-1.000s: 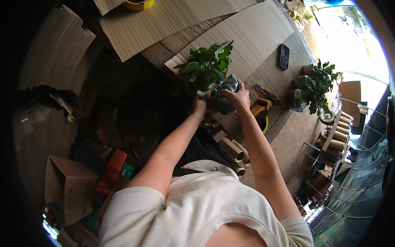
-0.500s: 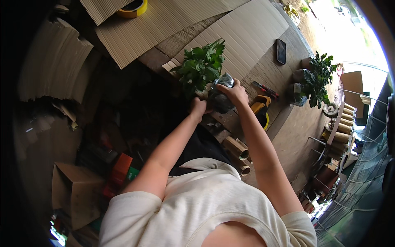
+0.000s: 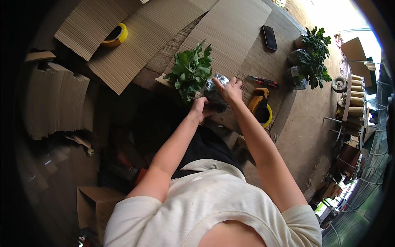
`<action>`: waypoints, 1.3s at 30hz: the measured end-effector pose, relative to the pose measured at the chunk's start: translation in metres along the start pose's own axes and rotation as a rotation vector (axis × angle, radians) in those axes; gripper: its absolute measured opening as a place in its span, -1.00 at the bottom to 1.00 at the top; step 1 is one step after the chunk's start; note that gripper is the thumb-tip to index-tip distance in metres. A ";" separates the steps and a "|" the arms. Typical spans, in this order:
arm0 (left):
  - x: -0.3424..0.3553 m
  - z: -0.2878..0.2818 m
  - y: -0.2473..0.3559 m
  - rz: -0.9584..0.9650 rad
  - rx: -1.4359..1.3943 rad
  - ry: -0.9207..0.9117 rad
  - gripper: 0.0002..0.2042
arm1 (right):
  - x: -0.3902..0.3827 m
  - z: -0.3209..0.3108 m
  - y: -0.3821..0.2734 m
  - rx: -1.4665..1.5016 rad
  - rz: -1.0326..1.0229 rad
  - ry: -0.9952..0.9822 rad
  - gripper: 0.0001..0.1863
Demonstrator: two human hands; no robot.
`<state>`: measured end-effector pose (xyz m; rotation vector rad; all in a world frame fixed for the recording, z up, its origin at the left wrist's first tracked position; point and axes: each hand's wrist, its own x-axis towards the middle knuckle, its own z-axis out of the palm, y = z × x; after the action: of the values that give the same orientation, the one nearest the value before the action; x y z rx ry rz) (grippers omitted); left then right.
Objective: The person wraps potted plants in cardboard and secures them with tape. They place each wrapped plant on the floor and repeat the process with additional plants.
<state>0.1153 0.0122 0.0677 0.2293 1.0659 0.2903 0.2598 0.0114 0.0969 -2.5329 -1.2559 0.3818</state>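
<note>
A leafy green plant (image 3: pixel 187 70) lies tipped leftward at the worktable's near edge, its root end in a dark, shiny plastic bag (image 3: pixel 217 99). My left hand (image 3: pixel 200 106) is closed on the bag's lower left, below the leaves. My right hand (image 3: pixel 230 88) grips the bag's upper right, thumb across it and fingers curled. Just right of my hands lie a red-and-black box cutter (image 3: pixel 262 81) and a yellow-and-black tape dispenser (image 3: pixel 258 105).
Cardboard sheets (image 3: pixel 224 29) cover the table, with a tape roll (image 3: pixel 116 35) and a black phone (image 3: pixel 269 37). More bagged plants (image 3: pixel 310 57) stand at its right. Stacked cardboard (image 3: pixel 55 99) is at left, an open box (image 3: pixel 96 206) below. A rack of rolls (image 3: pixel 354 94) is far right.
The view has shifted, so the cardboard stack sits lower and the table items higher. My right thumb has shifted up on the bag, whose silvery top shows more; both hands still hold it.
</note>
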 end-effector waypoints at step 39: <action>0.029 0.022 0.079 1.518 2.227 -0.465 -0.35 | -0.032 -0.026 0.021 -0.010 -0.118 -0.238 -0.06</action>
<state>0.1383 0.0957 0.0796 2.9479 0.0357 0.1965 0.2652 -0.0301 0.1163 -2.4618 -1.4869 0.6670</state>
